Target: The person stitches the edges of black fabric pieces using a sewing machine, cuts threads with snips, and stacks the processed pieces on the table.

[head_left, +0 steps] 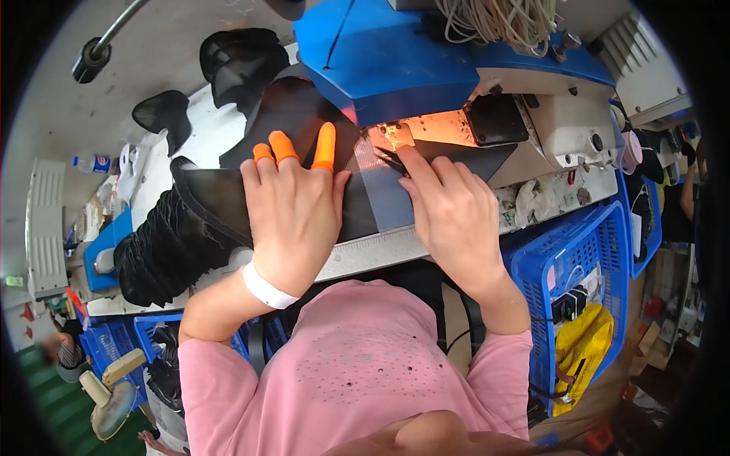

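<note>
My left hand [293, 209] lies flat with its fingers spread on dark sheet material [357, 201]; orange finger cots [325, 144] cover three fingertips. My right hand [456, 205] is curled around a small black pointed tool [391, 161], whose two narrow tips stick out to the left; the rest of it is hidden in the palm. The right index finger reaches the lit work spot under a blue sewing machine head [395, 68]. Between my hands, a paler grey strip [384, 194] runs across the dark material.
Black cut pieces [247, 64] lie at the back left, and a gathered black bundle [163, 247] sits left of my hand. At the right stands a blue crate [532, 266] with a yellow bag [584, 346]. Pale cords [498, 23] hang above the machine. Other people show at the edges.
</note>
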The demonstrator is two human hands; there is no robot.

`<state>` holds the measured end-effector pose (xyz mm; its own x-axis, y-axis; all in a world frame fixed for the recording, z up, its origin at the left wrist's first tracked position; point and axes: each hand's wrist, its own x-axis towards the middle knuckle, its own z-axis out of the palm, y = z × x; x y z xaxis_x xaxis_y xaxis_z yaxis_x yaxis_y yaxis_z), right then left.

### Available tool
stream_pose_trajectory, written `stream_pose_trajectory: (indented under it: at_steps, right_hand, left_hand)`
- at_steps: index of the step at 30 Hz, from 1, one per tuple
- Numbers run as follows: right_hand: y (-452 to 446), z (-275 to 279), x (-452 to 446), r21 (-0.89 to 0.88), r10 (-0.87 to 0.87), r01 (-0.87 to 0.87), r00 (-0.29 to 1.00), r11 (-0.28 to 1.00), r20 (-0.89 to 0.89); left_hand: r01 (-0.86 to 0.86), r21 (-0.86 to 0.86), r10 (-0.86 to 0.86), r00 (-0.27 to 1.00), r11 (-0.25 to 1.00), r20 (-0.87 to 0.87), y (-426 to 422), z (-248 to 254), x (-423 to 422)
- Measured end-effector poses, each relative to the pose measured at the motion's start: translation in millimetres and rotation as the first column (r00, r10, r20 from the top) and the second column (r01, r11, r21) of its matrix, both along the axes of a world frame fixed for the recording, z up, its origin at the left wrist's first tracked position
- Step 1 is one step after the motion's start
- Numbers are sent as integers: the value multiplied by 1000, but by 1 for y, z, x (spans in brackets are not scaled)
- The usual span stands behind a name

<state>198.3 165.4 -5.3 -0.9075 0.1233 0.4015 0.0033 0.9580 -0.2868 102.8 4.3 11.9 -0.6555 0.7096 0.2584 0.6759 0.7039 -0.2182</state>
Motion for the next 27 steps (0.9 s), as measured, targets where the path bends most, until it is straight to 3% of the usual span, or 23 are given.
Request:
stream_pose_trajectory:
  at_steps: [4, 7, 8, 10, 13, 16, 20, 23, 27]
  right_hand:
    - [-5, -7, -10, 79, -70, 72, 997, 994, -28]
    - [-6, -13, -20, 28, -103, 104, 994, 994, -36]
    - [-6, -15, -23, 40, -86, 87, 996, 995, -27]
    - [-5, -17, -27, 62, -51, 52, 999, 997, -6]
    - [-6, -15, -29, -8, -79, 79, 997, 997, 15]
    - [-4, -18, -26, -116, -85, 77, 994, 990, -71]
    - [-6, -16, -17, -461, -85, -31, 970, 887, -229]
    - [-8, -11, -10, -329, 49, -181, 927, 927, -372]
    - [-28, 7, -5, -366, 244, -334, 931, 869, -271]
  left_hand:
    - [-25, -45, 28, 998, 999, 56, -3, 4, 4]
    - [-12, -8, 12, 999, 1000, 35, -5, 1, 7]
    - [-51, -84, 60, 991, 995, 119, -5, 6, 8]
    - [-15, -15, 15, 999, 1000, 40, -9, 1, 8]
    - [18, 26, -19, 1000, 999, 4, -18, -3, 11]
    - [58, 72, -60, 998, 996, 30, -31, -4, 12]
    - [98, 163, -110, 991, 982, 69, -46, -9, 14]
    - [105, 227, -132, 986, 968, 104, -55, -13, 14]
    - [181, 280, -219, 969, 943, 112, -68, -19, 13]
